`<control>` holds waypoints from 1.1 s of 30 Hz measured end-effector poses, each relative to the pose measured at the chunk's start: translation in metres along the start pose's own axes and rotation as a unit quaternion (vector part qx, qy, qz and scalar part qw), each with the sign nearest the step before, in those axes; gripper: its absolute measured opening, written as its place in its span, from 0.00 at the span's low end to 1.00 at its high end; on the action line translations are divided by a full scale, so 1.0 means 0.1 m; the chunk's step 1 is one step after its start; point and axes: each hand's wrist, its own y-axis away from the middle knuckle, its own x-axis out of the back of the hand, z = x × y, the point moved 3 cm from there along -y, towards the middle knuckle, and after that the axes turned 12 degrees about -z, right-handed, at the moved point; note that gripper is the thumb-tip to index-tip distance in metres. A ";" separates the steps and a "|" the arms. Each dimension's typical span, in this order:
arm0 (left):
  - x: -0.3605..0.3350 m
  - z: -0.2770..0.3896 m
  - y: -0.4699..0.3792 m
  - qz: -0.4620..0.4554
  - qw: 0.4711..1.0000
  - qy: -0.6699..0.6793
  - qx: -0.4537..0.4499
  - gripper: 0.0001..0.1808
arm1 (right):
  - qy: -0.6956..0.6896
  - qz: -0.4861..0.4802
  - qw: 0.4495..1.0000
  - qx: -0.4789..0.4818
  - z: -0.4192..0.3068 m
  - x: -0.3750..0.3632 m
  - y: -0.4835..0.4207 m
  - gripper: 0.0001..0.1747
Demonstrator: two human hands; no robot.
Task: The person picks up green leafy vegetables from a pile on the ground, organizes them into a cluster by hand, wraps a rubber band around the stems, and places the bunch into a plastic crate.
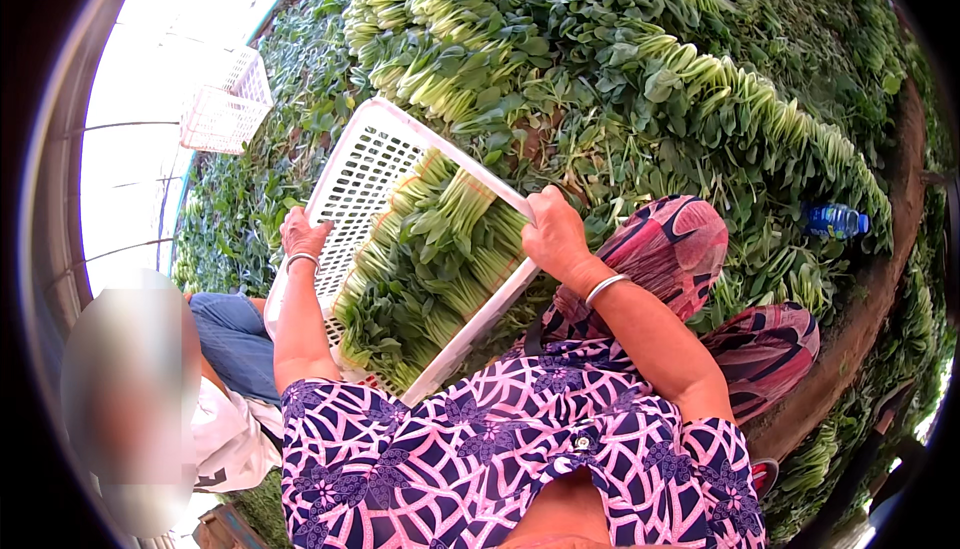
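Note:
A white plastic crate [480, 183] with slotted walls lies tilted before me, partly filled with bundled leafy greens [442, 241] that have pale stalks. My left hand [306, 238], with a metal bangle at the wrist, is on the crate's far-left side, its thumb over the slotted wall. My right hand [556, 232], also with a bangle, is closed around the rim at the crate's right corner. The crate's underside is hidden.
Rows of harvested greens [750, 99] lie beyond the crate, among loose leaves. Another slotted crate [225, 110] stands at upper left. A person in jeans [232, 335] is close on the left. A plastic bottle [836, 220] lies at right, near a curved strip of bare soil [885, 264].

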 end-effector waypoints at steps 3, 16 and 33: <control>0.04 -0.17 -0.03 -0.009 0.999 0.031 0.041 0.26 | -0.038 -0.002 0.999 0.013 -0.09 0.05 0.23 0.08; 0.11 0.69 -0.31 0.055 0.993 0.104 -0.022 0.25 | -0.047 0.145 0.988 -0.005 0.12 0.56 0.40 0.06; 0.64 2.93 0.48 0.115 0.870 0.092 -0.471 0.25 | 0.065 0.528 0.836 -0.133 1.46 3.14 3.02 0.09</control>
